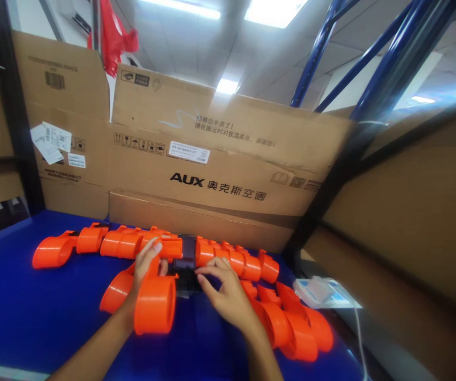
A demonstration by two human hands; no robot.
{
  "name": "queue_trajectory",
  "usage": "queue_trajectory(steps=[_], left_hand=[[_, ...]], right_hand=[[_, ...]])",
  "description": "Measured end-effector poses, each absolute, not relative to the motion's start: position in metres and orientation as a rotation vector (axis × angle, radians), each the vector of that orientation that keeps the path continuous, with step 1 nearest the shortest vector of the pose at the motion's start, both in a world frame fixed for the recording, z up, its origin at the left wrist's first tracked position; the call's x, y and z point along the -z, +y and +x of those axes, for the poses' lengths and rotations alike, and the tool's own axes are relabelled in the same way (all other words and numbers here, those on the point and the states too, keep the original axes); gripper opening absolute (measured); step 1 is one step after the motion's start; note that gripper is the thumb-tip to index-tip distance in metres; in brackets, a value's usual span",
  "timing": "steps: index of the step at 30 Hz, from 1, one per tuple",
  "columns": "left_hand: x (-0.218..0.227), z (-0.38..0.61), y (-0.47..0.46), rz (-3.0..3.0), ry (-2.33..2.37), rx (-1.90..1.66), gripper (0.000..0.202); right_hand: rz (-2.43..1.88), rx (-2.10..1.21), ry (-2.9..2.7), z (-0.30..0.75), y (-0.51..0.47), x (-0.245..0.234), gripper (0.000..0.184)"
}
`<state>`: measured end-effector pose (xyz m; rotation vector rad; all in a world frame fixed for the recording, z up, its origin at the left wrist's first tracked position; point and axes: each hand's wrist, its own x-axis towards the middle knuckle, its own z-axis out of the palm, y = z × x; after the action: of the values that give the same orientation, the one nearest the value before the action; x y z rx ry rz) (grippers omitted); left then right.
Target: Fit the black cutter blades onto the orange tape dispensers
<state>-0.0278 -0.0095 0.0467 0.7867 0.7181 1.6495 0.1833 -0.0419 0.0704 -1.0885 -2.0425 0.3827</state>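
My left hand (pixel 145 267) is closed around an orange plastic ring-shaped part (pixel 154 307), held above the blue table. Another orange ring part (pixel 117 291) shows behind my left wrist; whether the two are joined cannot be told. My right hand (pixel 226 291) has thumb and index fingertips close together in a pinch, at the edge of a black box-like item (pixel 188 278). What lies between those fingertips is too small to make out. Behind that stands a dark, shiny block (pixel 188 248), between two rows of orange parts.
One row of orange ring parts (pixel 120 243) runs left along the back, another (pixel 231 259) runs right. More orange parts (pixel 297 330) are clustered at the right edge of the blue table (pixel 53 312). A white device with a cable (pixel 323 292) sits beyond. Cardboard sheets (pixel 212 169) wall the back.
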Motion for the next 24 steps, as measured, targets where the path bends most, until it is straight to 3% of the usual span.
queue_trajectory(steps=[4, 8, 10, 14, 20, 24], left_hand=[[-0.047, -0.023, -0.015, 0.825, 0.742, -1.673, 0.035], [-0.046, -0.014, -0.019, 0.795, 0.768, -1.731, 0.04], [-0.045, -0.012, -0.018, 0.835, 0.8, -1.742, 0.04], [-0.039, -0.012, -0.018, 1.066, 0.814, -1.662, 0.053], [-0.043, -0.017, -0.04, 1.968, 0.859, -1.584, 0.092], [-0.053, -0.029, -0.055, 2.225, 0.921, -1.382, 0.087]], right_hand=[[-0.929, -0.501, -1.942, 0.186, -0.047, -0.078, 0.022], [-0.736, -0.714, -2.037, 0.182, -0.056, -0.081, 0.072], [-0.752, -0.754, -2.09, 0.179, -0.059, -0.081, 0.088], [-0.819, -0.71, -2.058, 0.175, -0.058, -0.075, 0.089], [-0.857, -0.484, -1.847, 0.178, -0.049, -0.071, 0.086], [-0.782, -0.519, -1.942, 0.177, -0.052, -0.074, 0.09]])
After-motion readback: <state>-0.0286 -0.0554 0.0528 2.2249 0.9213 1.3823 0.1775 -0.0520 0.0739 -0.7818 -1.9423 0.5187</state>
